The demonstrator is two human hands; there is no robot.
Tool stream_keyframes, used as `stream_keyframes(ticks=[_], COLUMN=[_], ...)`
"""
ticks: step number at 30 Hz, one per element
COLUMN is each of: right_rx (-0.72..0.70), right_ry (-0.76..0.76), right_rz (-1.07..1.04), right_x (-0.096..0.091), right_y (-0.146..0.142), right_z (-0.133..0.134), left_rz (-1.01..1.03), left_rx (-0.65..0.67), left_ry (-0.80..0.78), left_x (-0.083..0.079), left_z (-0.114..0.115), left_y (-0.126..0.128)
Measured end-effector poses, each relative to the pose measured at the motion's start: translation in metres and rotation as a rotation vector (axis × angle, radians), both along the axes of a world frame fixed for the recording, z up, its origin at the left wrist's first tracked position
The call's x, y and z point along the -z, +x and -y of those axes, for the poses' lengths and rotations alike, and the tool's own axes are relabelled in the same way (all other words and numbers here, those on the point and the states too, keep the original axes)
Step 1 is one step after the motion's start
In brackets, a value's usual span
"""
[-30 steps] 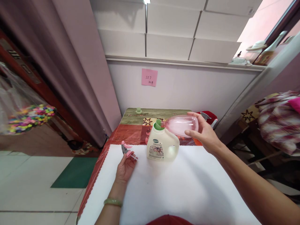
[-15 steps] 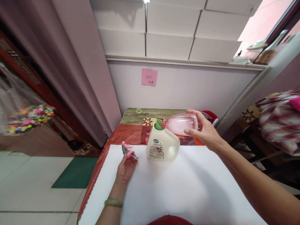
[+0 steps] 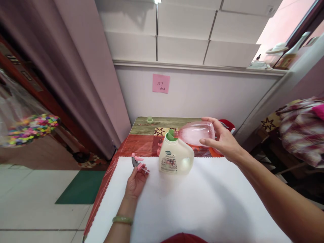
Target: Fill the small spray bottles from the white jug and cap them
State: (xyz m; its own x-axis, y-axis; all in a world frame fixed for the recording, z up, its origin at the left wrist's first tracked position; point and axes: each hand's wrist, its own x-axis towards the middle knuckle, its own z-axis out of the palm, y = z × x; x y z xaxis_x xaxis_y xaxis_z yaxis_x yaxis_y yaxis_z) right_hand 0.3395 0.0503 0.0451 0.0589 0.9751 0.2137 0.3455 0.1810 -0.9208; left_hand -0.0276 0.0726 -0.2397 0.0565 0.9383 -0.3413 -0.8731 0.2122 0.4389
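Observation:
My right hand [image 3: 224, 141] grips a clear pink bottle [image 3: 196, 132], tipped on its side with its neck at the green funnel [image 3: 171, 135]. The funnel sits in the mouth of a cream jug [image 3: 176, 157] that stands upright on the white sheet [image 3: 197, 206]. On the sheet to the jug's left, my left hand [image 3: 135, 180] holds a pink and grey spray nozzle [image 3: 137, 159], fingers curled round it. A green bangle [image 3: 122, 219] is on that wrist.
A small green cap [image 3: 150, 118] lies at the far edge of the patterned table [image 3: 144, 135]. A pink sticky note [image 3: 161, 83] is on the wall behind. Cloth is piled at the right [image 3: 301, 131]. A curtain [image 3: 83, 77] hangs left.
The pink bottle's rear end has risen a little in my right hand. My left hand has hardly moved.

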Motion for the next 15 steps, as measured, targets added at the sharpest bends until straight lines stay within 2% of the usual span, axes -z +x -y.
stream_keyframes(ticks=[15], right_rx=[-0.042], right_ry=[0.042], right_rz=[0.294], right_x=[-0.024], right_y=[0.003], right_z=[0.002], left_rz=[-0.006], left_rx=[-0.006], left_ry=[-0.01], left_x=[0.0], left_z=[0.0], left_y=[0.001])
